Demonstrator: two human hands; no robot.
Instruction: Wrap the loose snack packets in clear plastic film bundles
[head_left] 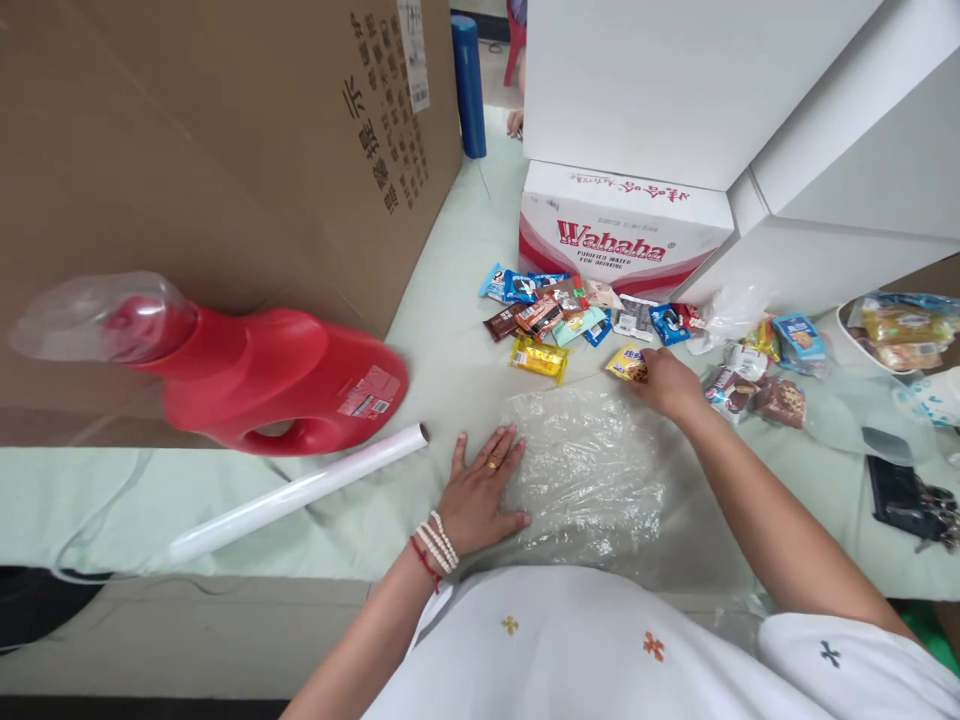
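Plastic wrap (585, 470), thin, limp and clingy, lies before you; your left hand (480, 495) presses its nine-o'clock edge flat, fingers spread. Right hand (667, 382) curls onto a light, crinkly yellow snack packet (627, 363) at one o'clock.

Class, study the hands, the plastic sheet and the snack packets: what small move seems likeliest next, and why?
Probably the right hand draws the yellow snack packet onto the clear plastic sheet. Its fingers already rest on that packet at the sheet's far edge, while the left hand lies flat, pinning the sheet's left side to the table.
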